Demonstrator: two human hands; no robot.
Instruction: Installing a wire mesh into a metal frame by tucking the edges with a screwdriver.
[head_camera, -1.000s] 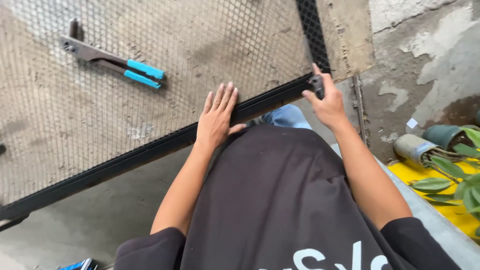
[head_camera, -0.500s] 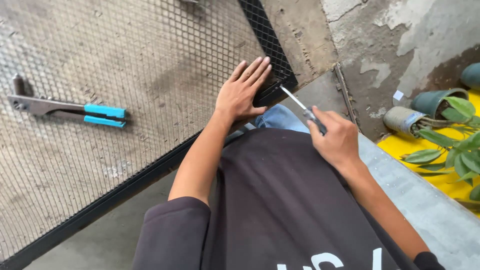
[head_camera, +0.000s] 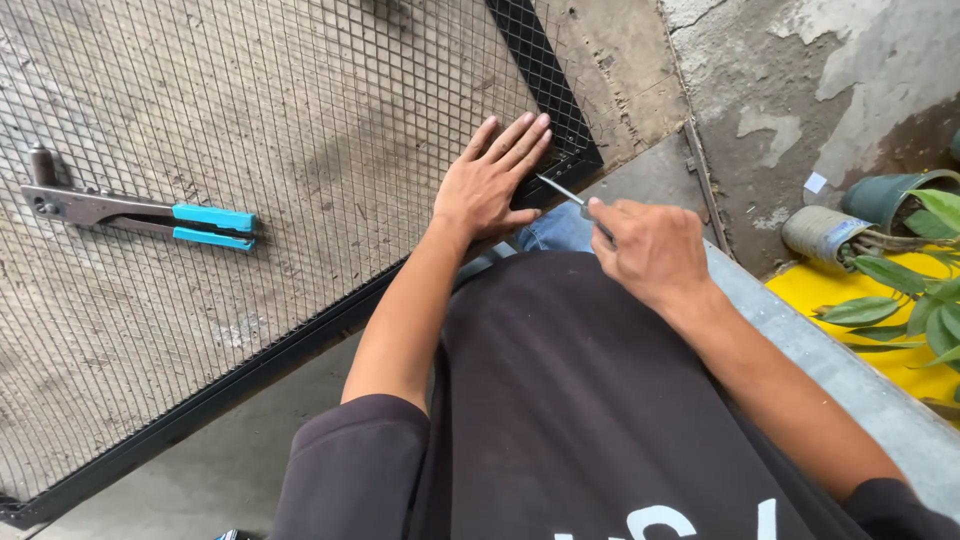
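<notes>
A: Report the position of the right hand (head_camera: 650, 250).

B: It is nearest the body, above the dark shirt (head_camera: 600, 420). Its fingers are closed together, pinching a thin metal tool (head_camera: 562, 190) whose tip points at the near corner of the black frame (head_camera: 560, 100).

A: And the left hand (head_camera: 490, 185)?

B: It lies flat, palm down, just beyond the right hand. Its fingers are extended and slightly spread, pressing on the wire mesh panel (head_camera: 300, 150) where the mesh meets the frame corner. It holds nothing.

A: Location of the panel?

B: It lies on the concrete floor (head_camera: 640, 60), running from that corner out to the left.

A: Other items?

B: A hand riveter (head_camera: 140, 212) with blue grips rests on the mesh, well apart to the left. To the right, tipped pots (head_camera: 830, 230) with green leaves (head_camera: 900, 290) lie on a yellow sheet (head_camera: 830, 290).
</notes>
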